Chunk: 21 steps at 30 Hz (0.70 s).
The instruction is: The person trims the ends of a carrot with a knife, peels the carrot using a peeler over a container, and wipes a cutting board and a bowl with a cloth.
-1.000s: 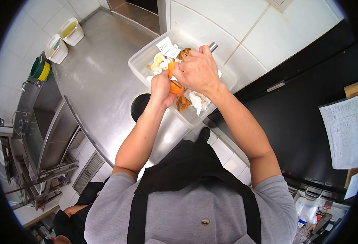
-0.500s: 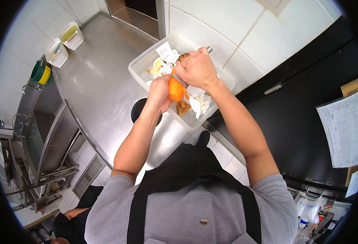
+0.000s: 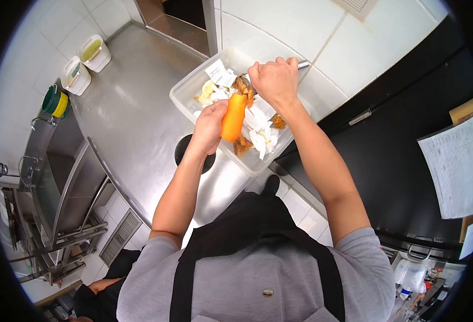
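Observation:
My left hand (image 3: 210,124) grips a bright orange peeled carrot (image 3: 233,119), held tilted over the plastic bin. In my right hand (image 3: 277,81) is a peeler (image 3: 304,64); its metal handle end sticks out past my fist and the blade is mostly hidden. A small gap separates this hand from the carrot. Beneath both hands stands the translucent bin (image 3: 181,92), holding crumpled white paper (image 3: 263,137), a printed slip (image 3: 220,73) and brown and orange scraps (image 3: 242,146).
The bin rests on a steel counter (image 3: 134,96), beside a round black object (image 3: 185,150). White tubs (image 3: 77,76) and a green pot (image 3: 55,101) line the far left, near a sink (image 3: 59,161). A person in dark clothes (image 3: 107,290) is at lower left.
My right hand has moved up and right with the peeler, off the carrot. The left hand stays nearly in place, and more of the carrot shows.

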Tool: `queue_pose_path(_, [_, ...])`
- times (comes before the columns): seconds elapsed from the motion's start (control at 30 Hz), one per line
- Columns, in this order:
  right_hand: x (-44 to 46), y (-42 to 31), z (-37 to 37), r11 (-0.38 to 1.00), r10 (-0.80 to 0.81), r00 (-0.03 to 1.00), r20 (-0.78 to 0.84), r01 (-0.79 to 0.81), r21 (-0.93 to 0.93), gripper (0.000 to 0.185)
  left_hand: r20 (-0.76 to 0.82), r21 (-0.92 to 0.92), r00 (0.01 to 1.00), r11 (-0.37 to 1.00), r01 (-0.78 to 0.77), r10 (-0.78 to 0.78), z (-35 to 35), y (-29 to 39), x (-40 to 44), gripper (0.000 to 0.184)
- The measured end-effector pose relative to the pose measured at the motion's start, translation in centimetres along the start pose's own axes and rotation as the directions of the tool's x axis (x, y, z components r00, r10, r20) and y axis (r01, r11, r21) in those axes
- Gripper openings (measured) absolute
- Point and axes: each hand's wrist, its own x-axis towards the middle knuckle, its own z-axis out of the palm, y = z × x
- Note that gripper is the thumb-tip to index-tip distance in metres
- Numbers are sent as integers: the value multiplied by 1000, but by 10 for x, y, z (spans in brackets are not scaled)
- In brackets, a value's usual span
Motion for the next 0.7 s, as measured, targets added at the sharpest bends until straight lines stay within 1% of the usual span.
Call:
queue_pose_path(0.03, [-1, -2, -3, 999, 44, 999, 29, -44, 1, 46, -56, 51, 995, 996, -78, 81, -1, -6, 5, 38])
queue_pose_path(0.07, [-2, -4, -6, 996, 87, 994, 58, -88, 1, 47, -58, 49, 995, 996, -80, 83, -2, -12, 8, 38])
queue_pose_path(0.1, [-1, -6, -10, 996, 85, 995, 59, -85, 1, 47, -106, 50, 984, 989, -142, 147, 4, -10, 7, 38])
queue_pose_path(0.13, [1, -8, -14, 982, 157, 978, 139, -169, 85, 49, -153, 55, 966, 978, -201, 207, 7, -10, 7, 38])
queue_pose_path(0.17, [1, -9, -17, 952, 221, 949, 223, -259, 160, 51, -153, 55, 967, 979, -199, 205, 8, -11, 8, 38])
queue_pose_path(0.2, [-1, -6, -17, 952, 222, 949, 225, -261, 159, 51, -165, 96, 959, 971, -218, 231, 8, -12, 9, 37])
queue_pose_path(0.23, [-3, -2, -19, 677, 228, 850, 474, -489, 551, 52, -174, 137, 950, 962, -237, 259, 9, -12, 11, 37])
queue_pose_path(0.27, [-4, 1, -20, 206, 91, 737, 670, -672, 711, 54, -172, 137, 951, 962, -236, 258, 10, -13, 11, 37])
queue_pose_path(0.3, [-6, -1, -20, 206, 94, 737, 670, -672, 711, 54, -162, 122, 957, 967, -223, 241, 10, -14, 13, 37])
queue_pose_path(0.37, [-13, -7, -20, 136, 15, 699, 715, -709, 691, 56, -151, 109, 962, 971, -212, 227, 12, -14, 15, 36])
queue_pose_path(0.4, [-15, -6, -18, 134, 18, 699, 715, -710, 691, 56, -171, 80, 963, 977, -199, 210, 13, -14, 15, 36])
queue_pose_path(0.43, [-17, -4, -17, 416, 124, 728, 674, -655, 631, 56, -191, 50, 962, 981, -188, 194, 14, -14, 14, 35])
queue_pose_path(0.47, [-18, -2, -15, 660, 209, 768, 605, -567, 492, 55, -190, 51, 963, 981, -187, 193, 13, -13, 13, 35])
queue_pose_path(0.5, [-18, 0, -15, 660, 210, 768, 605, -567, 492, 55, -152, 0, 974, 986, -167, 166, 11, -10, 11, 36])
queue_pose_path(0.53, [-19, 3, -16, 651, 275, 757, 593, -601, 465, 53, -112, -50, 984, 988, -146, 139, 10, -6, 10, 37])
queue_pose_path(0.57, [-19, 3, -16, 639, 339, 742, 579, -633, 437, 52, -114, -50, 984, 988, -146, 139, 12, -3, 9, 37])
queue_pose_path(0.6, [-17, 2, -21, 639, 336, 742, 580, -632, 438, 52, -115, -139, 989, 984, -109, 93, 14, 0, 7, 37])
queue_pose_path(0.63, [-16, 0, -28, 710, 277, 803, 528, -541, 451, 48, -112, -226, 993, 972, -71, 47, 15, 2, 7, 38])
queue_pose_path(0.67, [-16, -2, -33, 771, 212, 854, 475, -444, 456, 46, -113, -227, 993, 971, -70, 45, 15, 1, 8, 38])
queue_pose_path(0.7, [-19, -6, -34, 770, 212, 854, 476, -446, 456, 46, -122, -294, 992, 955, -31, -6, 14, 0, 10, 38])
